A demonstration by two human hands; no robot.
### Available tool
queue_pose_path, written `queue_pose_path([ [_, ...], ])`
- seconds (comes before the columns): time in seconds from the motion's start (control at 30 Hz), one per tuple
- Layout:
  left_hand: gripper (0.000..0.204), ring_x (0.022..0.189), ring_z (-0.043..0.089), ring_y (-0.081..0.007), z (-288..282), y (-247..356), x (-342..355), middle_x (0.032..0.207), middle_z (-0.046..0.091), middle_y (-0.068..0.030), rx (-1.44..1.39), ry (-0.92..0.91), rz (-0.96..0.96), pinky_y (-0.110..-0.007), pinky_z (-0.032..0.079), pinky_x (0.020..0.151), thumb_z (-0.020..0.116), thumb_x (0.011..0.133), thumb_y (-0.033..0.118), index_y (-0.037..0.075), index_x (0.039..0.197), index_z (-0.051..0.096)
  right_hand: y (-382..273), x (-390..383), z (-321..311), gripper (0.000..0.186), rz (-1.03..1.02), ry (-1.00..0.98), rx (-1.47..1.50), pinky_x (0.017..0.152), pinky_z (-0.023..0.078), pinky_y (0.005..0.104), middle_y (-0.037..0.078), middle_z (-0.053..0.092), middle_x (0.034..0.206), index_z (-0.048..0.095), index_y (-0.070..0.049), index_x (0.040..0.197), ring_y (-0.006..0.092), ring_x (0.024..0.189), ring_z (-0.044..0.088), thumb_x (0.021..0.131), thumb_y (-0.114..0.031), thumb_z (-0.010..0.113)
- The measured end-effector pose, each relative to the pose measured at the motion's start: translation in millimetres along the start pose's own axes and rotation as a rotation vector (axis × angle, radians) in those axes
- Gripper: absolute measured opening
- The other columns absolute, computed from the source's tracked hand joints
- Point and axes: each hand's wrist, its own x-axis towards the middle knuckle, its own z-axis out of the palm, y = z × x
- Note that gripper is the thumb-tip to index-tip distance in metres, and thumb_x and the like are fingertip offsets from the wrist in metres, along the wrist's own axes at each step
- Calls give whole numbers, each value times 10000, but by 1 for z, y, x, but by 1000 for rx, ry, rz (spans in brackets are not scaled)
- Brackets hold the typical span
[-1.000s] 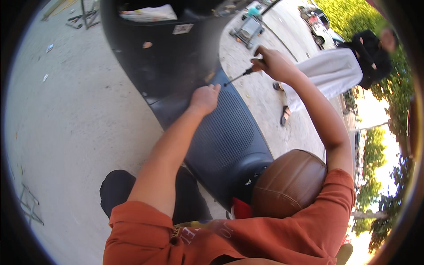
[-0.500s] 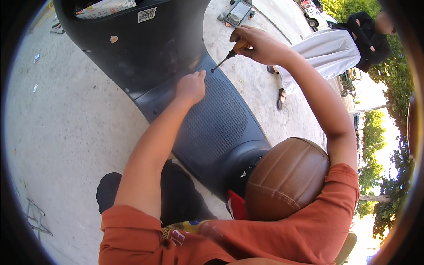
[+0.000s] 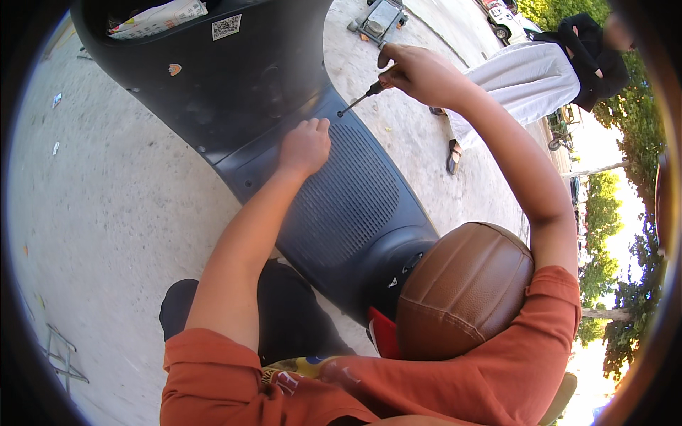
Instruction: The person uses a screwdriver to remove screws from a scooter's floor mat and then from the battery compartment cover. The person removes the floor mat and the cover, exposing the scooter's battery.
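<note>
A screwdriver [image 3: 372,89] with a dark shank slants down to a screw hole [image 3: 340,114] near the right edge of the scooter's dark footboard [image 3: 353,186]. My right hand [image 3: 425,77] is closed around its handle, which the fingers mostly cover. The tip meets the hole or sits right over it. Just left of that spot, my left hand [image 3: 304,148] rests on the footboard with its fingers curled in. Whatever those fingers hold, if anything, is hidden. Another screw hole [image 3: 248,184] shows at the footboard's left edge, beside my left forearm.
The scooter's front panel [image 3: 199,78] rises beyond the footboard, with papers [image 3: 160,18] in its pocket. A brown padded seat [image 3: 465,291] stands by my right arm. A floor jack [image 3: 381,21] lies on the concrete at the far right. A person [image 3: 526,74] stands nearby, arms folded.
My left hand has drawn back slightly from the screw hole, its fingers more curled. My right hand's fingers have shifted on the screwdriver handle; the tip has stayed at the same hole.
</note>
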Motion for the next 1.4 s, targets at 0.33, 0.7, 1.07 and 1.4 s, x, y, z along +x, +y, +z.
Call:
queue_pose_path([
  [0.33,157,898,652,-280,1,-3,-1,906,630,-89,-41,39,-9,-422,558,736,540,980,213,72,1034,585,-13,-6,-7,224,47,-21,-116,800,535,419,97,718,951,582,-69,1072,319,924,696,982,-263,647],
  [0.7,165,883,659,-282,1,0,2,901,638,-82,-40,31,-33,-435,557,723,549,975,234,75,1009,576,-1,-11,-2,215,-42,26,-71,803,528,396,89,711,926,555,-76,1086,312,922,691,944,-169,688],
  [1.07,284,965,679,-305,1,-9,57,1017,684,-90,-158,-231,-91,-437,551,808,628,957,329,132,1153,685,9,-7,0,244,-165,108,-50,827,544,431,76,734,983,556,-65,1091,339,876,692,922,-153,709],
  [1.4,250,954,674,-308,7,0,63,1010,679,-90,-258,-246,-163,-428,538,829,614,968,236,167,1187,714,6,-9,2,292,-235,199,35,775,544,419,126,690,943,575,-75,1083,346,912,681,969,-330,662],
])
